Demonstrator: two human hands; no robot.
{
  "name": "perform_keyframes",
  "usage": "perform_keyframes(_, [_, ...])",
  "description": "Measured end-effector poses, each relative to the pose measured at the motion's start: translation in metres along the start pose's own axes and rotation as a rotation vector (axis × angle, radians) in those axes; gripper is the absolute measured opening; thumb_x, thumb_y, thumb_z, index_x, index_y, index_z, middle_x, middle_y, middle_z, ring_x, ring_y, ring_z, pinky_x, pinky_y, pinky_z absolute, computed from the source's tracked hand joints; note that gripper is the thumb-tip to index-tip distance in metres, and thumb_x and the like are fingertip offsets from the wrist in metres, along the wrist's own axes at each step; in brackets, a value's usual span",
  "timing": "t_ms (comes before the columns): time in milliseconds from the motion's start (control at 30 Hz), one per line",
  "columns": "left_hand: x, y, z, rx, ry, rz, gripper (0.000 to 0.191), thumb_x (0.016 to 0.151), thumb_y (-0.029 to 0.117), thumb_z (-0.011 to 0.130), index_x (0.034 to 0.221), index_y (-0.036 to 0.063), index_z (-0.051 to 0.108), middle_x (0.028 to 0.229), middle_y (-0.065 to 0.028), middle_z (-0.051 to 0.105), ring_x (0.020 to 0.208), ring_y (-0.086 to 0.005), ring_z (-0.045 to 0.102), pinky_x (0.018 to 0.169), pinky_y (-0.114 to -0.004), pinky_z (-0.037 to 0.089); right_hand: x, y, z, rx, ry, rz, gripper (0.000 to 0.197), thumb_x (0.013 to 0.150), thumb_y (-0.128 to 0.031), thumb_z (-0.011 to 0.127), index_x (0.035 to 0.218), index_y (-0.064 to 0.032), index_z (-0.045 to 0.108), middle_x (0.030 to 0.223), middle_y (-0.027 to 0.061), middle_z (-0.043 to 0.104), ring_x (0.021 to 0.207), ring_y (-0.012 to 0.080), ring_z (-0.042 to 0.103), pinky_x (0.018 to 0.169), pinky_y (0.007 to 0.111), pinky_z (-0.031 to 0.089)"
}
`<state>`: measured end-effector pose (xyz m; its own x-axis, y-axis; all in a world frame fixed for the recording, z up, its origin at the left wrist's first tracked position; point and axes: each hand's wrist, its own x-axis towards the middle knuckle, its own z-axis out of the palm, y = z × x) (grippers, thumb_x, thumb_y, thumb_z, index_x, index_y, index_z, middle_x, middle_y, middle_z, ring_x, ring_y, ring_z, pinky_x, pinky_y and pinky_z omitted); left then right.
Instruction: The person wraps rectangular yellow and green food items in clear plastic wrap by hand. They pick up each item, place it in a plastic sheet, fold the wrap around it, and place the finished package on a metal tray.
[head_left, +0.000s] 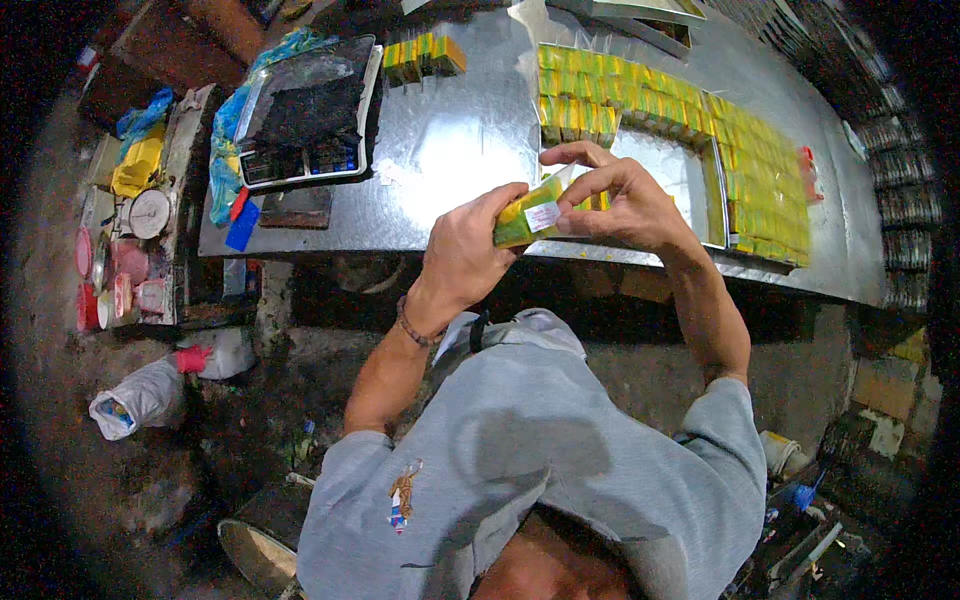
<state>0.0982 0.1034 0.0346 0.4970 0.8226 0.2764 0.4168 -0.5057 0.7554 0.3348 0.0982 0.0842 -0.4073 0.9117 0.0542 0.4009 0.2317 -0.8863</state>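
Observation:
My left hand grips a small green-and-yellow packet in clear wrapping, above the front edge of a metal table. A white label bearing print sits on the packet's near side. My right hand has its thumb and index finger at the packet's right end, against the label's edge; its other fingers curve above. Past my right hand lies a shallow metal tray, partly filled with rows of similar packets. My hand and forearm hide part of the tray.
Alongside on the right, another block of packets covers the table. A few packets stand at the back, near a digital scale at left. A low side bench holds a round dial and plastic containers.

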Motion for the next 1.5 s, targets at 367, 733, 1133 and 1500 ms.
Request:
perform_keyframes(367, [0.005,-0.026,-0.011,-0.021,-0.02,0.15,0.05,0.079,0.011,0.078,0.125,0.0029,0.063,0.113,-0.0197,0.071,0.104,-0.0384,0.069,0.09,-0.043,0.056,0.021,-0.006,0.024,-0.122,-0.065,0.07,0.026,0.072,-0.019,0.089,0.094,-0.0083,0.08,0.135,0.0144,0.059,0.126,0.0284,0.054,0.108,0.042,0.04])
perform_keyframes(733, [0.01,-0.041,-0.008,-0.158,-0.102,0.054,0.058,0.074,0.019,0.086,0.125,0.0038,0.062,0.11,-0.0199,0.072,0.101,-0.0371,0.07,0.089,-0.042,0.056,0.025,-0.011,0.015,-0.46,-0.17,-0.12,0.049,0.08,0.006,0.062,0.121,-0.019,0.075,0.146,0.0132,0.05,0.137,0.0307,0.046,0.113,0.043,0.038])
perform_keyframes(1133, [0.049,-0.018,0.035,-0.327,-0.21,-0.102,0.053,0.076,0.035,0.087,0.117,0.0073,0.067,0.104,-0.0175,0.073,0.098,-0.0333,0.072,0.085,-0.041,0.055,-0.016,0.012,-0.033,-0.18,0.029,-0.047,0.049,0.076,-0.042,0.075,0.117,-0.0145,0.076,0.146,0.0208,0.045,0.129,0.0366,0.049,0.109,0.049,0.037])
perform_keyframes(1500, [0.112,-0.016,0.152,-0.716,-0.339,-0.214,0.066,0.081,0.018,0.085,0.139,0.0077,0.056,0.134,-0.0151,0.062,0.125,-0.0247,0.059,0.104,-0.036,0.048,-0.055,0.089,-0.121,-0.456,0.225,-0.08,0.007,0.082,-0.004,0.076,0.084,0.0005,0.071,0.085,0.009,0.069,0.07,0.019,0.067,0.061,0.031,0.052])
